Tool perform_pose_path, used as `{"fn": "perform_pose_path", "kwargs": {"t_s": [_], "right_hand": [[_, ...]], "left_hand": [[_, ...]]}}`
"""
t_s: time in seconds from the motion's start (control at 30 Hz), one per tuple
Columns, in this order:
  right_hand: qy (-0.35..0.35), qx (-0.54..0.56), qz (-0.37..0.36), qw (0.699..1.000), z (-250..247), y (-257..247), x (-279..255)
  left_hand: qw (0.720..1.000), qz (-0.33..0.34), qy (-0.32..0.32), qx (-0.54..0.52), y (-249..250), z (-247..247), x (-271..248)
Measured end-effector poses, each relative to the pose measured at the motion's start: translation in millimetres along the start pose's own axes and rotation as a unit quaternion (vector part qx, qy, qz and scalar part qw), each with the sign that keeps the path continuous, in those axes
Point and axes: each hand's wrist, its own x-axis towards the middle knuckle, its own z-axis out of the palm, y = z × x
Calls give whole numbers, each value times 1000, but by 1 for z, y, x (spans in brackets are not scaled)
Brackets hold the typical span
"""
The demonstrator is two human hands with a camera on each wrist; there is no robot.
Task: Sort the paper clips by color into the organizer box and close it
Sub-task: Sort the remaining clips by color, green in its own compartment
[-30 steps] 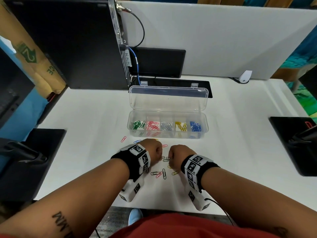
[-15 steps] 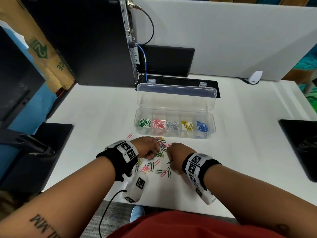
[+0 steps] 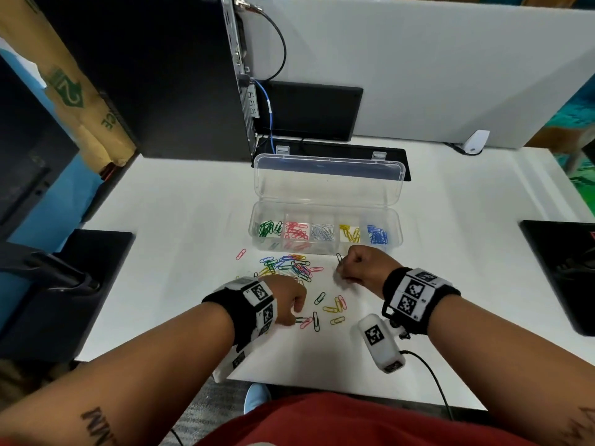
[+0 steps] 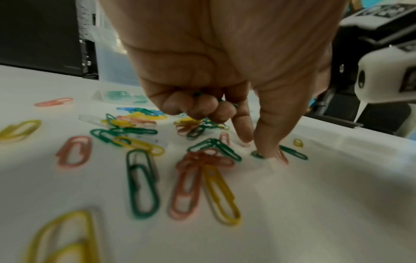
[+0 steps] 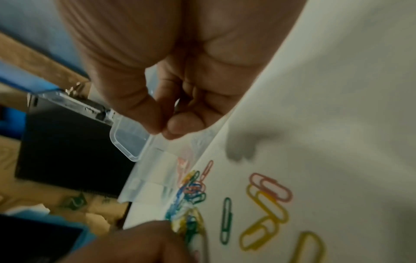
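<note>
The clear organizer box (image 3: 397, 239) lies open with its lid (image 3: 328, 185) tipped back. Its compartments hold green, pink, white, yellow and blue clips. A heap of mixed loose clips (image 3: 289, 267) sits in front of it, with more clips scattered nearer me (image 3: 336, 305). My left hand (image 3: 294, 318) has thumb and forefinger down on a green clip (image 4: 256, 155) on the table. Its other fingers (image 4: 200, 108) are curled over green clips. My right hand (image 3: 346, 268), just before the box, pinches a dark clip (image 3: 339, 258) that sticks up from the fingers. The right wrist view (image 5: 162, 131) hides the clip.
A black computer case (image 3: 145, 75) stands at the back left, with cables and a black monitor (image 3: 312, 114) behind the box. Black pads lie at the left (image 3: 64, 284) and right (image 3: 560, 272) table edges. A white partition (image 3: 418, 69) closes the back.
The hands were close together over the heap. Now the right hand has lifted to the right toward the box with a clip. The left hand has drawn back to the nearer scattered clips.
</note>
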Motion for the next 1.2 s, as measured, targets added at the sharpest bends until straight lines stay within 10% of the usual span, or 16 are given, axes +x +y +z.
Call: {"fn": "perform_pose_path", "kwargs": {"t_s": [0.67, 1.0, 1.13, 1.2], "right_hand": [[-27, 276, -59, 959, 10, -28, -12], [-109, 369, 60, 921, 20, -27, -14], [-94, 161, 101, 977, 25, -25, -9], [-99, -94, 78, 988, 25, -22, -7]], "left_hand": [[974, -55, 42, -217, -11, -15, 5], [828, -160, -8, -537, -17, -31, -3], [759, -183, -13, -624, -20, -33, -6], [827, -183, -3, -532, -23, -33, -3]]}}
